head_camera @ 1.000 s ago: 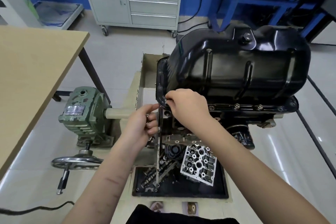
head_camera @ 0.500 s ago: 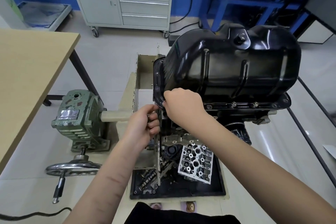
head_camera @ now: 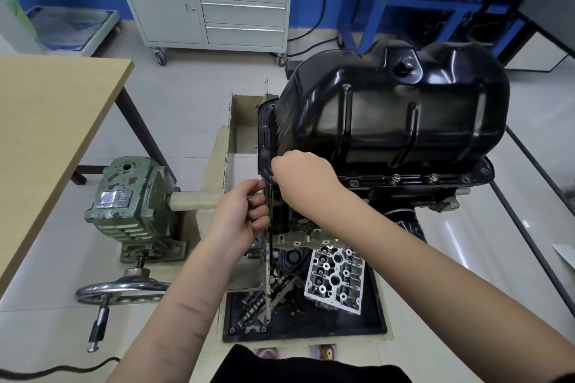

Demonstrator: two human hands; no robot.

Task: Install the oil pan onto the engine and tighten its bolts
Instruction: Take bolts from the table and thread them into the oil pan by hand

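A glossy black oil pan (head_camera: 395, 115) sits upside-up on the engine block (head_camera: 413, 196), which hangs in a stand. Two bolts (head_camera: 413, 178) stand in the pan's near flange. My right hand (head_camera: 303, 176) is closed at the flange's near-left corner (head_camera: 264, 162), fingertips pinched on something small that I cannot make out. My left hand (head_camera: 241, 214) is just below and left of it, curled around several small bolts, with a bolt head showing between the fingers.
A green gearbox (head_camera: 130, 205) with a steel handwheel (head_camera: 123, 291) stands left of the stand. A black tray (head_camera: 311, 317) below holds a cylinder head (head_camera: 336, 280) and camshafts. A wooden table (head_camera: 46, 134) is at left, a grey drawer cabinet (head_camera: 211, 0) behind.
Both hands stay at the pan's near-left corner; the view has shifted slightly, and the right hand's wrist has turned a little.
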